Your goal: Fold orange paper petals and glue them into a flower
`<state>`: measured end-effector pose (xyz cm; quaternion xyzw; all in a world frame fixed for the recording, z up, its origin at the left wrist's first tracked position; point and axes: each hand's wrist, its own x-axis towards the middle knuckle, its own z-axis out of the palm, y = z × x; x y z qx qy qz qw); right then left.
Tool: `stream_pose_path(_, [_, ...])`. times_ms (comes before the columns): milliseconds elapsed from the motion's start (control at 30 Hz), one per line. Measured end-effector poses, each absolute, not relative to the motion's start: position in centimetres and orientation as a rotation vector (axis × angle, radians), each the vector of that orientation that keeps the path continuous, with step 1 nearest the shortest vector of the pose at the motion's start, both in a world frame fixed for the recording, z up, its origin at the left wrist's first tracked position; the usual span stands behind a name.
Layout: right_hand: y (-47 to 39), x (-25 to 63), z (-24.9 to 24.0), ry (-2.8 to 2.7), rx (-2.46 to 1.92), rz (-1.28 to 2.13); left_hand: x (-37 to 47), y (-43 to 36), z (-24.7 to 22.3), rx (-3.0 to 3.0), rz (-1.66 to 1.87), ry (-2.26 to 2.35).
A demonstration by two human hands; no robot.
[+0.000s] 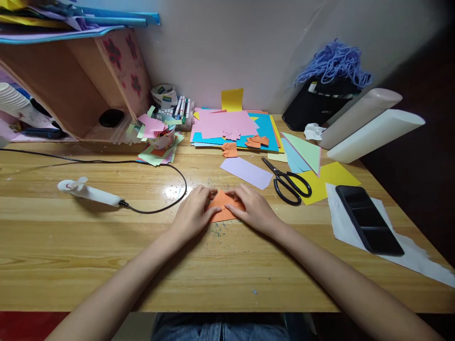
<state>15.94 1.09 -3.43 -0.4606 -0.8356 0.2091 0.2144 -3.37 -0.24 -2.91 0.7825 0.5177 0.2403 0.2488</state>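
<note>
A folded sheet of bright orange paper (223,214), peaked at the top and straight along its lower edge, lies on the light wooden table (213,270) between the two hands. The left hand (195,208) holds its left side, thumb on top and the other fingers curled near the upper edge. The right hand (253,208) holds the right side in much the same way, its thumb pointing in towards the left thumb. Just beyond the sheet lies a pale lilac paper rectangle (247,173), and past that sit a small orange folded paper piece (230,150) and a stack of pink, blue and yellow paper (227,124) with another orange folded piece (257,141) on its front edge. To the right, black-handled scissors (287,182) lie open a little, their handles over the edge of a yellow sheet (329,182). Farther right, a black smartphone (369,220) rests on torn white paper (414,253). To the left lies a white glue gun (92,193) with a black cord (185,177); beyond it, a small cup of paper scraps (163,137) stands near a cardboard box with painted red flowers (122,71).
</note>
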Motion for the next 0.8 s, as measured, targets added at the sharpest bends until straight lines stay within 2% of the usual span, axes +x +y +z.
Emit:
stream_pose_path(267, [0.9,16.2,-3.3,-2.028,-1.214,0.747,-3.2,-0.4,-2.0,2.118,0.747,1.356])
stream_pose_path(433, [0.3,16.7,-2.3,-2.043,-0.948,0.466,-3.7,-0.7,-0.9,2.351,0.986,1.289])
stream_pose_path(633, [0.9,17.2,-3.2,-2.374,-0.857,0.237,-4.4,-0.1,-1.6,2.722,0.696,1.164])
stream_pose_path(800, [1.5,17.5,-3.5,-2.453,-0.852,0.444,-4.5,0.2,-2.2,2.649,0.502,1.155])
